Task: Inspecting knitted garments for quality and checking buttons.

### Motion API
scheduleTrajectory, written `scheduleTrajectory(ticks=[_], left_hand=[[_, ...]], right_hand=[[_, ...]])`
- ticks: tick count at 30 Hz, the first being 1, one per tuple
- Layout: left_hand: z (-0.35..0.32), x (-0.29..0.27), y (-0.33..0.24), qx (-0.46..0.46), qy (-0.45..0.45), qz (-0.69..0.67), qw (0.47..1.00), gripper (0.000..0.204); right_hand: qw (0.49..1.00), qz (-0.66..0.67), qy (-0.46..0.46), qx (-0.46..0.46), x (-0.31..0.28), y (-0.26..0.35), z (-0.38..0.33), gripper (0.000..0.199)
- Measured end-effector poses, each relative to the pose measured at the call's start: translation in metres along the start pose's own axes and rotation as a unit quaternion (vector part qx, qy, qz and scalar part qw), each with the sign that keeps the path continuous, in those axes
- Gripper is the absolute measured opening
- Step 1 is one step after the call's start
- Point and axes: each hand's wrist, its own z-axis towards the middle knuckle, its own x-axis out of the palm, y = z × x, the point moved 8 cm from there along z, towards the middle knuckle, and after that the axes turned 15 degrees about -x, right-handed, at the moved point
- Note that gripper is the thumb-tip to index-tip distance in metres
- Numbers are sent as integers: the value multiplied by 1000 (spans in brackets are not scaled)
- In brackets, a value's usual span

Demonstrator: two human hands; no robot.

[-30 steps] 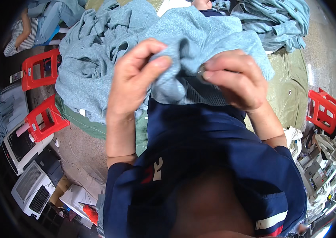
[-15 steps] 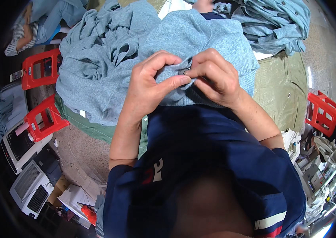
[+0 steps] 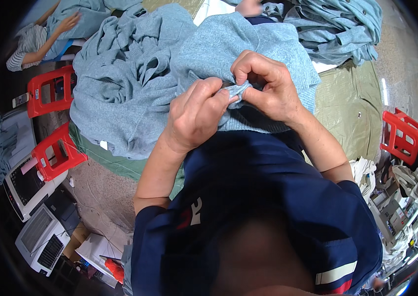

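Observation:
A light blue knitted garment (image 3: 261, 42) with a ribbed edge lies spread before me. My left hand (image 3: 196, 113) is closed on a fold of it, thumb and fingers pinching the knit. Close beside it, my right hand (image 3: 270, 86) pinches the same bunched fold between thumb and forefinger. A short piece of the knit shows raised between the two hands. No button shows there now; the fingers cover most of the fold.
A heap of similar blue knitwear (image 3: 125, 84) lies to the left, and buttoned cardigans (image 3: 337, 29) are piled at far right. Green sheeting (image 3: 349, 108) lies beneath. Red stools (image 3: 51, 91) stand left, another red stool (image 3: 402, 135) right. Other people's arms (image 3: 53, 44) show at far left.
My left hand has turned over and closed around the fold. My right fingers have shifted up along it, and the dark round button seen earlier is now hidden. The far-left person's arm has lifted.

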Motion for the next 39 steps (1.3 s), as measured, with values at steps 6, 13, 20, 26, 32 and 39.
scheduleTrajectory(ticks=[6,13,20,26,32,39], left_hand=[[-2,5,2,56,-87,61,993,16],[-20,10,84,-327,181,-14,927,16],[-62,-12,117,-518,286,-227,774,18],[-59,-21,105,-529,202,-420,709,30],[-48,-22,91,-494,189,-515,675,28],[-48,-30,98,-523,36,-540,658,24]], right_hand=[[996,19,-86,3,2,-12,-11,14],[922,-372,109,-11,-39,-18,-29,15],[930,-325,130,112,-72,-42,-59,16],[964,-245,78,66,-68,-27,-49,19],[951,-243,114,151,-50,-48,-54,23],[922,-350,36,-165,-56,8,-32,21]])
